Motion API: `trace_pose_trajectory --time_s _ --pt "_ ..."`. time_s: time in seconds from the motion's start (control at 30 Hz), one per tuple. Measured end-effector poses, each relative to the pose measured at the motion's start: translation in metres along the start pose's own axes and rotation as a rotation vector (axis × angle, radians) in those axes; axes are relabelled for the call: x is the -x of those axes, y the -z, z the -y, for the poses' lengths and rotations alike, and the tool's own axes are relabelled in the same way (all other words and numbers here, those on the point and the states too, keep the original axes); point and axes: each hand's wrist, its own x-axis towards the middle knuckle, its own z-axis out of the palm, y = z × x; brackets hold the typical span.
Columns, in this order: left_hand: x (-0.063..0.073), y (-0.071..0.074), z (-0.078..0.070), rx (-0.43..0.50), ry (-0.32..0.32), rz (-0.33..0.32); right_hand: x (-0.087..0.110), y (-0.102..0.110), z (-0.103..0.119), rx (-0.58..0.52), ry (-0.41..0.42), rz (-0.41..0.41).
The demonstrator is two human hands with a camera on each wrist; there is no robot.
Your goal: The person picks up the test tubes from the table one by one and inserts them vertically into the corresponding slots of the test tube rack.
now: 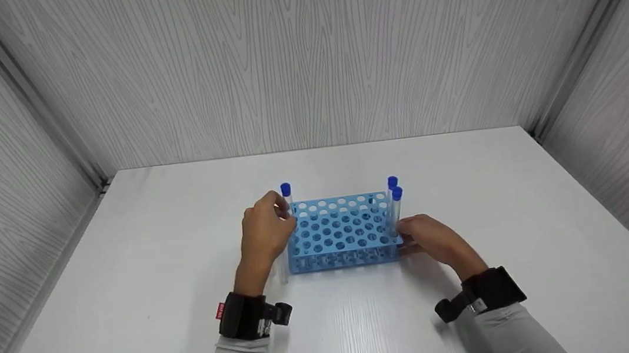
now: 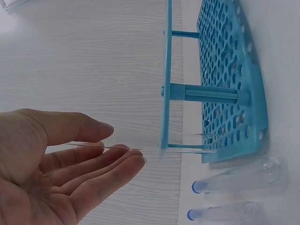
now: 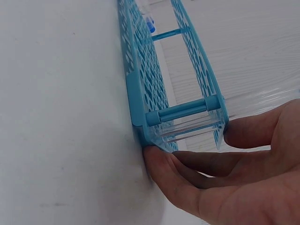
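Note:
A blue test tube rack stands on the table between the two hands. My left hand pinches a clear test tube with a blue cap at the rack's left end. In the left wrist view the tube's lower part passes through the rack's upper plate. My right hand grips the rack's right end, thumb at the upper plate and fingers by the base. Two blue-capped tubes stand in the rack's right end.
Two capped tubes, one nearer and one farther from the rack, lie on the white table at its left side; in the head view the left hand partly hides them. Grey wood-grain panels border the table.

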Motion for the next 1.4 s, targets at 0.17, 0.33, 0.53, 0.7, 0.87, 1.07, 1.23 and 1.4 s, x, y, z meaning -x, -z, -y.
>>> trace_pose_trajectory --time_s 0.17,0.33,0.53,0.7,0.87,1.07,1.23,1.4 --pt "0.0009 0.0016 0.0002 -0.001 -0.001 0.016 -0.0006 -0.0006 -0.0009 -0.011 -0.002 -0.005" --pt "0.0002 0.0013 0.0012 0.002 0.002 0.034 -0.0013 -0.0005 -0.0023 -0.020 -0.004 -0.003" --pt "0.0005 0.0016 0.0009 0.008 0.009 0.039 -0.0016 0.0002 -0.0029 -0.025 -0.006 -0.002" --pt "-0.0008 0.0010 0.0021 0.001 0.003 0.040 -0.0006 0.0006 -0.0022 -0.014 0.002 0.006" --pt "-0.0003 0.0020 0.0011 -0.003 0.006 0.035 -0.0003 0.0003 -0.0012 -0.005 0.006 0.003" --pt "-0.0001 0.0017 -0.0004 -0.006 0.024 0.046 -0.0005 -0.0006 0.0004 -0.006 -0.007 -0.013" --pt "-0.0003 0.0019 -0.0007 -0.008 0.040 0.063 -0.0006 -0.0005 -0.0005 -0.011 0.003 -0.007" --pt "0.0007 0.0033 -0.0013 -0.008 0.040 0.078 -0.0009 -0.0004 -0.0013 -0.006 0.010 -0.002"
